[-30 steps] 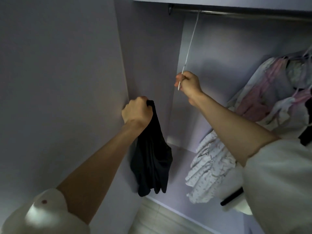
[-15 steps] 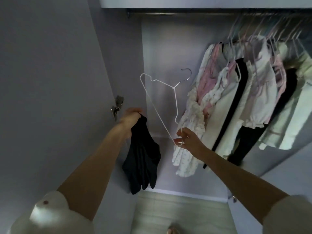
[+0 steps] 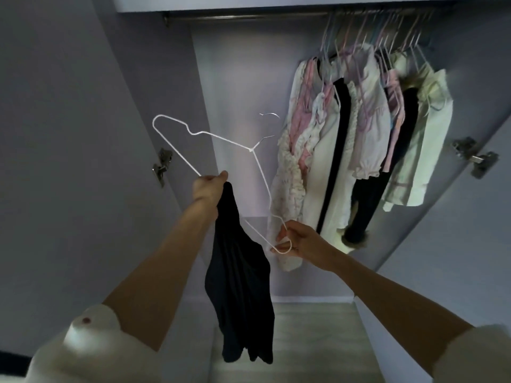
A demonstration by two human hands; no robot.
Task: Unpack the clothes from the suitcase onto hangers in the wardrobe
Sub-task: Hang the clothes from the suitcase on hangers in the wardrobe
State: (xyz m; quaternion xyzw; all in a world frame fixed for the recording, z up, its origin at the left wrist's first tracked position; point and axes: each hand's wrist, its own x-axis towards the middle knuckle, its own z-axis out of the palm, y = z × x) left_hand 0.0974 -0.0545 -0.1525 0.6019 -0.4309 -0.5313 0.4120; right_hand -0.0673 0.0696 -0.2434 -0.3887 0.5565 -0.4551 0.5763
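Left hand point(image 3: 209, 186) grips one black garment point(image 3: 240, 286) plus hanger point(image 3: 221, 139) edge.
Right hand point(image 3: 297, 240) pinches same white wire hanger's near corner; one rail point(image 3: 249, 16), far right clothes uncountable.

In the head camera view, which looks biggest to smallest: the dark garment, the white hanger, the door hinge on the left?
1. Dark garment
2. White hanger, though its outline spans nearly as much, so that is unsure
3. Left door hinge, clearly smallest

metal door hinges point(image 3: 162, 166) left and right; pale plank floor point(image 3: 312, 335) below.
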